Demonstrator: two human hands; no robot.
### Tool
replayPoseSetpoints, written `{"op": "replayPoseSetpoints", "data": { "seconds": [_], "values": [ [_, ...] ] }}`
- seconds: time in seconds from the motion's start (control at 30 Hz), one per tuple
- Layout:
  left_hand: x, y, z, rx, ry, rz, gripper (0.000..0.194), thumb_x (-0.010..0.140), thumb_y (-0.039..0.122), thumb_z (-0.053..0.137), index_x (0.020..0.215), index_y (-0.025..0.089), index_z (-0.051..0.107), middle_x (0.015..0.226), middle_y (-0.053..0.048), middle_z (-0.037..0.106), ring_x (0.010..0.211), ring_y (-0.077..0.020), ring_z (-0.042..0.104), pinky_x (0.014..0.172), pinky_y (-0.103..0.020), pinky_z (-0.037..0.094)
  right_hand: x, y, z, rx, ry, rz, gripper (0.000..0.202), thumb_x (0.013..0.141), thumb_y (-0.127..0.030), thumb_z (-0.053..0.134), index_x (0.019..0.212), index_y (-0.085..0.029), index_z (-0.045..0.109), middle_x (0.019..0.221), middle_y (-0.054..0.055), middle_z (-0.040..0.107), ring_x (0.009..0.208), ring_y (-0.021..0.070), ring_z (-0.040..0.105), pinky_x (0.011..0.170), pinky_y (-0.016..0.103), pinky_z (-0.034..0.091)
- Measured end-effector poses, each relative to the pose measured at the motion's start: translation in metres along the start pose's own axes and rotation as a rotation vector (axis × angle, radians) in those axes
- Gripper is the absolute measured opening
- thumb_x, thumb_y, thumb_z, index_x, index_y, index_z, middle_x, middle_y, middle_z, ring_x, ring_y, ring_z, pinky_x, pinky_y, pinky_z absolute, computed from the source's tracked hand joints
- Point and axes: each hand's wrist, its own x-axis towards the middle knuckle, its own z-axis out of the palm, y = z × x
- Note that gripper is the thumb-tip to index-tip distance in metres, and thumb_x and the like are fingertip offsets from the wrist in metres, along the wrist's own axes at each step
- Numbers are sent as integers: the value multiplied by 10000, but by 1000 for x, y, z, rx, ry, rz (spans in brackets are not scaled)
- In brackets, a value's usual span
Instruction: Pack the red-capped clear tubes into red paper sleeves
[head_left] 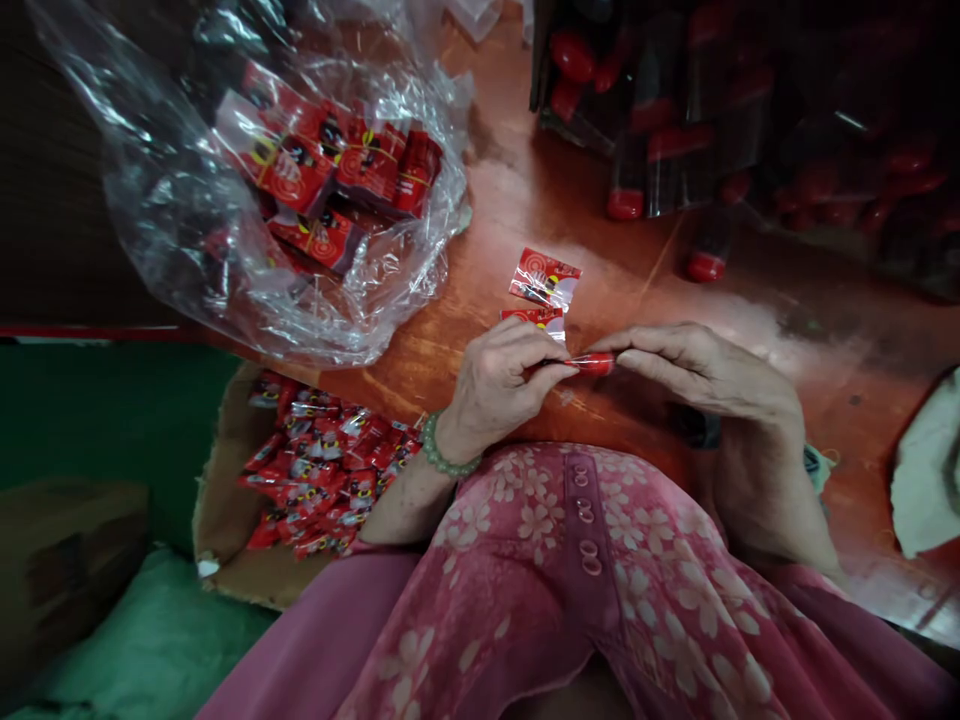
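Note:
Between my hands, just above the table in front of my body, is a small shiny red tube-shaped piece (595, 364). My left hand (501, 378) pinches its left end between thumb and fingers. My right hand (694, 368) closes thumb and fingertips on its right end. What the piece contains is hidden. Just beyond my left hand lie flat red printed wrappers (546, 277), one partly covered by the hand.
A clear plastic bag (352, 335) with bundled red printed wrappers stands at the upper left. Below it, a cardboard box (225, 520) holds many red packets. Clear containers with red caps (626, 203) crowd the dark upper right. A pale object (930, 470) sits at the right edge.

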Motion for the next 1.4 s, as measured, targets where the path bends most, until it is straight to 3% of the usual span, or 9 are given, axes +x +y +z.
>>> {"op": "replayPoseSetpoints", "data": {
  "seconds": [0.13,0.23,0.4,0.67,0.87,1.07,1.23,1.4],
  "values": [
    [-2,0,1,-24,-61,-13,162,920,327,739,845,184,756,832,-34,781,764,-146,708,754,-282,551,4,6,0,-61,-87,19,372,1015,-457,550,1251,-260,758,1185,26,810,1051,229,759,948,360,560],
    [-4,0,1,-17,-103,-46,225,906,387,753,941,166,769,915,-69,797,833,-171,735,793,-291,567,8,5,2,-63,-125,32,391,1034,-488,495,1174,-249,772,1060,21,820,951,208,756,879,332,547],
    [-3,0,1,-44,-178,-94,317,909,470,729,992,167,769,916,-67,796,841,-185,743,804,-295,568,9,-3,6,-89,-64,47,443,1041,-541,456,1045,-221,761,923,28,789,791,171,695,750,286,505],
    [6,2,4,-89,-247,-245,160,840,308,771,857,148,771,737,-22,743,646,-136,644,617,-250,458,13,-14,25,-253,92,107,316,1002,-501,559,874,-233,666,730,-1,644,620,147,527,633,286,377],
    [15,4,-8,-244,-272,-340,181,851,317,727,874,148,785,738,-13,750,629,-119,622,602,-236,442,7,-11,12,73,52,68,394,912,-576,686,1117,-239,701,970,20,763,794,179,664,696,283,503],
    [21,6,-12,-206,-346,-317,209,877,329,685,821,143,764,673,-3,704,591,-110,566,596,-243,417,-2,-9,10,47,191,55,331,928,-534,686,1032,-229,761,901,29,783,758,184,691,711,303,548],
    [23,5,-8,-273,-371,-374,200,898,305,657,896,141,771,757,-14,739,660,-121,614,640,-242,453,-7,-12,14,2,245,14,277,941,-494,689,1042,-249,771,925,31,795,814,201,723,799,335,573],
    [26,9,-10,-216,-351,-348,286,942,410,665,863,154,766,717,-14,725,650,-126,628,644,-249,481,-7,0,18,196,322,74,297,866,-502,783,1015,-246,767,896,21,794,789,189,734,757,329,602]
  ]
}}
